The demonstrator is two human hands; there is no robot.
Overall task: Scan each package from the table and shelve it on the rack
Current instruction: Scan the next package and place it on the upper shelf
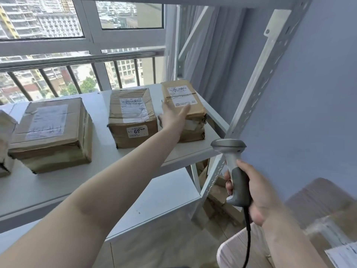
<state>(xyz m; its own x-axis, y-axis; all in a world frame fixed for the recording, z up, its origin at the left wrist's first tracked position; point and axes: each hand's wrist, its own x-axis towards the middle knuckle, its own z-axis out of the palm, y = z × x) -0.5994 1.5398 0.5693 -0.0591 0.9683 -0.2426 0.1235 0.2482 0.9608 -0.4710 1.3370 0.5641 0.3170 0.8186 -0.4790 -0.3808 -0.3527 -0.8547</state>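
Observation:
Three brown cardboard packages sit on the white rack shelf: a large one at the left, a middle one with a "69" sticker, and a small one at the right end. My left hand reaches out with straight fingers against the left front side of the small package. My right hand grips the grey handle of a corded barcode scanner, held upright near the rack's front post.
A perforated white rack post slants up at right. A lower rack shelf lies below. More cardboard packages sit blurred at lower right. A barred window is behind the rack, a blue wall to the right.

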